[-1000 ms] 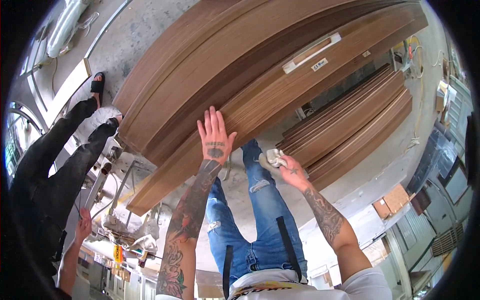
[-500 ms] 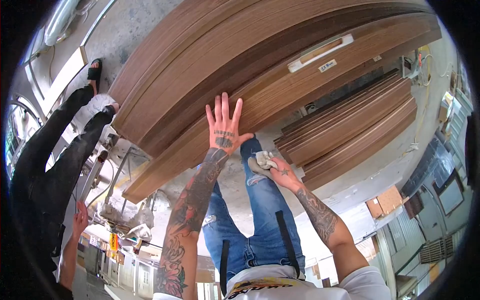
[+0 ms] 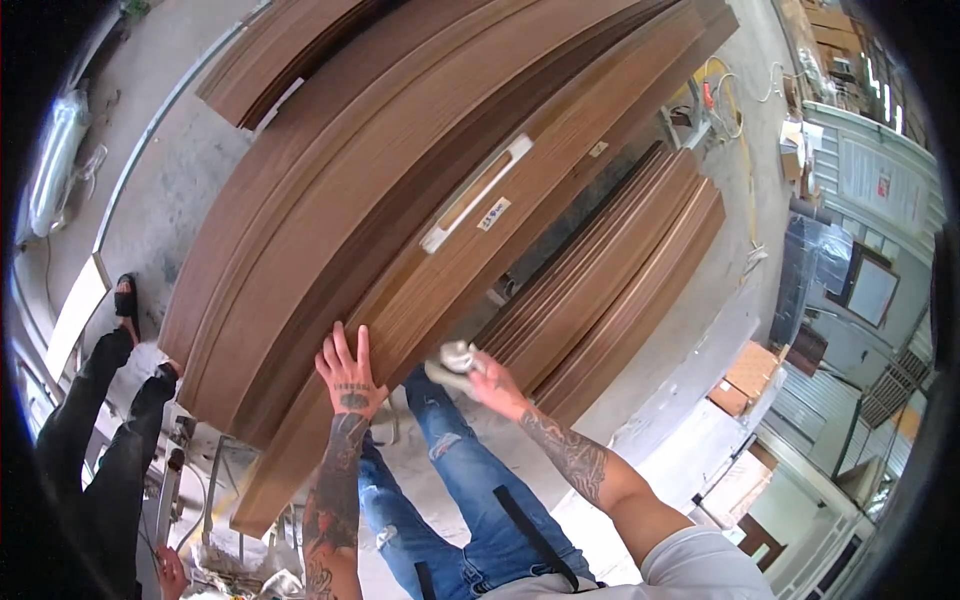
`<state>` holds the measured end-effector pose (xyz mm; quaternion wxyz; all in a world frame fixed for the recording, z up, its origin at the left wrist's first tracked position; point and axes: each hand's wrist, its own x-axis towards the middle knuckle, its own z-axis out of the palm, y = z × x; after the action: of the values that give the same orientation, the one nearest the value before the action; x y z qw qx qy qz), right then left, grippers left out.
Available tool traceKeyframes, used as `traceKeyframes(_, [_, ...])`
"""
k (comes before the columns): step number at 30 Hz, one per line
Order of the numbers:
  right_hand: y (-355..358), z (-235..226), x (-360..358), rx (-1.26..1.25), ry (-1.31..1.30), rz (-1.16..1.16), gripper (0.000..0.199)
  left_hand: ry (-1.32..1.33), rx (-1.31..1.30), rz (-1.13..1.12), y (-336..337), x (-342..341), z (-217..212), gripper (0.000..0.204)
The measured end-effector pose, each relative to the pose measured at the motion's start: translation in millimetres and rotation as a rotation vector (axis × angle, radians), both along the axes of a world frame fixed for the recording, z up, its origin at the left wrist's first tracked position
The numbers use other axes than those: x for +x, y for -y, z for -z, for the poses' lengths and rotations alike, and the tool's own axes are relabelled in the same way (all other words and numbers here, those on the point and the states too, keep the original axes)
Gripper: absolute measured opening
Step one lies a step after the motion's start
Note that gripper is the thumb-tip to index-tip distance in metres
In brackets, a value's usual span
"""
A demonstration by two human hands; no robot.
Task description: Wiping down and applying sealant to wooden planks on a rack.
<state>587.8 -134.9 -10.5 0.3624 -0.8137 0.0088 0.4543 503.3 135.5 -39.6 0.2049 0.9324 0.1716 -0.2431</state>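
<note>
The top wooden panel (image 3: 560, 190) offers a broad flat face ahead of the left hand (image 3: 347, 378), which lies flat on its near end; the only things rising from that face are a long pale strip (image 3: 477, 193) and a small label (image 3: 493, 214) beside it. The right hand (image 3: 488, 377), closed round a grey cloth (image 3: 455, 358), sits at the panel's near edge. To its right a lower stack of panels (image 3: 620, 270) walls off that side, leaving a narrow dark gap between. Left, another person's dark-trousered legs (image 3: 95, 420) stand near the stack's corner. Concrete floor (image 3: 690, 330) lies open beyond the lower stack.
</note>
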Motion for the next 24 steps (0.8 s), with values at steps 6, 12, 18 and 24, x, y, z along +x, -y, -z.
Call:
traceKeyframes(6, [-37,26,45,0.116,-0.029,0.719,0.026,-0.008,-0.004,-0.003,-12,0,-8,0.125])
traceKeyframes(12, [-1,71,77,0.080,0.147,0.944,0.032,0.060,-0.112,0.029,4,29,-12,0.130])
traceKeyframes(18, [-88,54,100,0.361,-0.172,1.085,0.067,-0.005,-0.136,0.030,-34,15,-24,0.132])
traceKeyframes(24, [-74,58,136,0.355,-0.422,0.808,0.080,0.266,-0.246,-0.063,-42,16,-25,0.119])
